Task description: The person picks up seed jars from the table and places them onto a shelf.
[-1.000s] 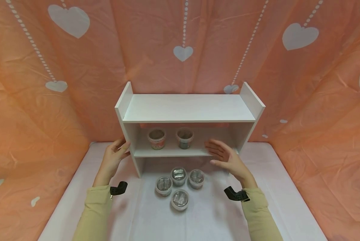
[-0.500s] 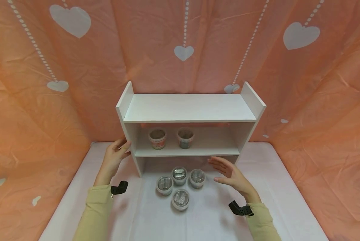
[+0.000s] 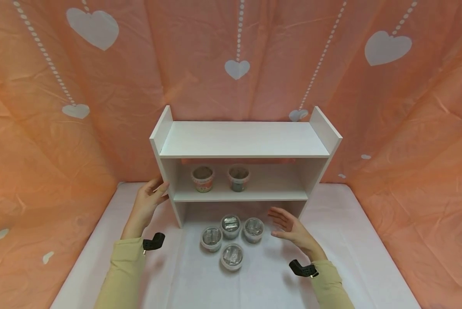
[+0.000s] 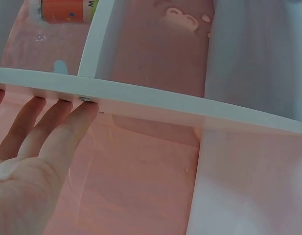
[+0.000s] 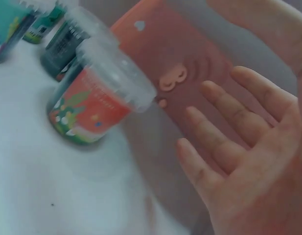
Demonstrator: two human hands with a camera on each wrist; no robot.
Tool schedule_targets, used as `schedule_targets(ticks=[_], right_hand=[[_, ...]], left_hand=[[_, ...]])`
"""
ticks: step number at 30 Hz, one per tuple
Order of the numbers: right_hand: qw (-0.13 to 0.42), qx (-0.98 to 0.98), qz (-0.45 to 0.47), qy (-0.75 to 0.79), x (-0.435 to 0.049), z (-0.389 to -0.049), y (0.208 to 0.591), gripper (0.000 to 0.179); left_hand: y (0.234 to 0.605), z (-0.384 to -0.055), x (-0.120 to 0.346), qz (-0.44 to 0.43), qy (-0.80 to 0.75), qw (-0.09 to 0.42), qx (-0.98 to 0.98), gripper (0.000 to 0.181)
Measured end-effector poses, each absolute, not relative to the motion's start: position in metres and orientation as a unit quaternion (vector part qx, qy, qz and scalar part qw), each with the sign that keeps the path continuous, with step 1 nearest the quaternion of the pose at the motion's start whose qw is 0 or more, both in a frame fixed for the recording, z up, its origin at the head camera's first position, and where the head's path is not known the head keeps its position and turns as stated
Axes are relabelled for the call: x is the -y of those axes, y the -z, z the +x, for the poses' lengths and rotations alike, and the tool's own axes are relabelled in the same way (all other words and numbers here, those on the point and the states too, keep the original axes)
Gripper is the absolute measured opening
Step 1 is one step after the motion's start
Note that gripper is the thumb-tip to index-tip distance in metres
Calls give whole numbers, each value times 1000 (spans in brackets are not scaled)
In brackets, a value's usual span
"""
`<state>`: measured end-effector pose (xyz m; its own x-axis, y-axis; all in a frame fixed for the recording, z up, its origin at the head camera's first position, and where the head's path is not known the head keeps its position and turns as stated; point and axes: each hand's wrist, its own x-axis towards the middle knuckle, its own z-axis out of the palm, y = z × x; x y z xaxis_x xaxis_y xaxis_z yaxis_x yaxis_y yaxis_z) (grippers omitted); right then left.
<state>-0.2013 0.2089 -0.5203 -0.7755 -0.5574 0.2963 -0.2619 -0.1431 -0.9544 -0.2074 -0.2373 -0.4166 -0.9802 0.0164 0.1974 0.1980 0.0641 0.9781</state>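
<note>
My left hand [image 3: 147,205] rests its fingertips against the outer left side of the white shelf unit [image 3: 242,139]. In the left wrist view, straight fingers [image 4: 48,127] touch the panel's face. Just right of the nearest lidded tub [image 3: 253,230], my right hand [image 3: 296,231] hovers with fingers spread, holding nothing. In the right wrist view that side shows a tub with a red, flowered label [image 5: 94,105] and a clear lid, apart from the fingers. More tubs stand close by: one at the back [image 3: 230,226], one at the left [image 3: 211,238] and a front one [image 3: 232,256].
On the middle shelf board stand a reddish tub [image 3: 202,178] and a dark tub [image 3: 238,177], side by side left of centre. The unit stands on a white cloth-covered table [image 3: 200,287]. Orange curtains [image 3: 200,51] with pale hearts close off the back and sides.
My right hand has come down from in front of the middle shelf to beside the table tubs, its fingers still spread. The left hand stays at the unit's side.
</note>
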Motion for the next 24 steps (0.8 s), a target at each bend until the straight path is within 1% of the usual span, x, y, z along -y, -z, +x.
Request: schedule_targets(ticks=[6,15,24], right_hand=[[120,-657,-298,682,-201,-204,527,74],[109,-656,-313,678,-196,-211,535,72],[126,-643,-331,679,-188,-216,547,74]], left_hand=[[418,-208,238,-73,682,65,725,58],[418,-207,239,-76,677,66,729,58],[417,-208,237,-72,680,66,726,58]])
